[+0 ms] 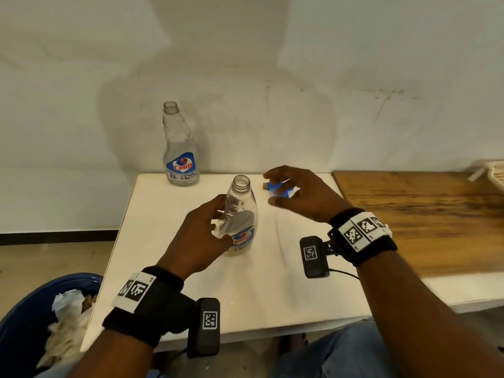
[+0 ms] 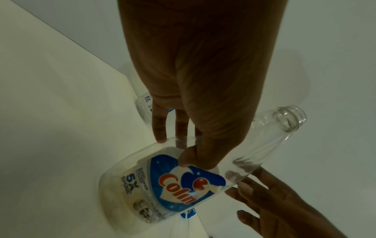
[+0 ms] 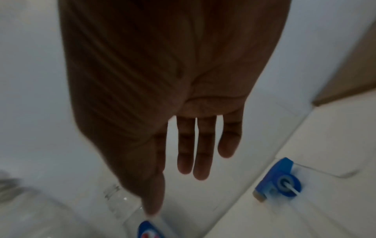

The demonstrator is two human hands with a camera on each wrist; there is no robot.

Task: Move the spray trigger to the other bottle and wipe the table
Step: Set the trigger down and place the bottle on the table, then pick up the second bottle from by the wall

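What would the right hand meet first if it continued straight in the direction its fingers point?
Probably the blue spray trigger lying on the table. The open right hand hovers beside it, fingers pointing past it toward the wall; depth is unclear.

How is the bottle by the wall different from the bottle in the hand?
The clear plastic bottle by the wall stands alone and untouched; the clear plastic bottle nearer the person is gripped by the left hand. The wall bottle stands at the white table's far edge; the held one is mid-table. Both are open-necked, without a trigger, and carry the same blue and red label.
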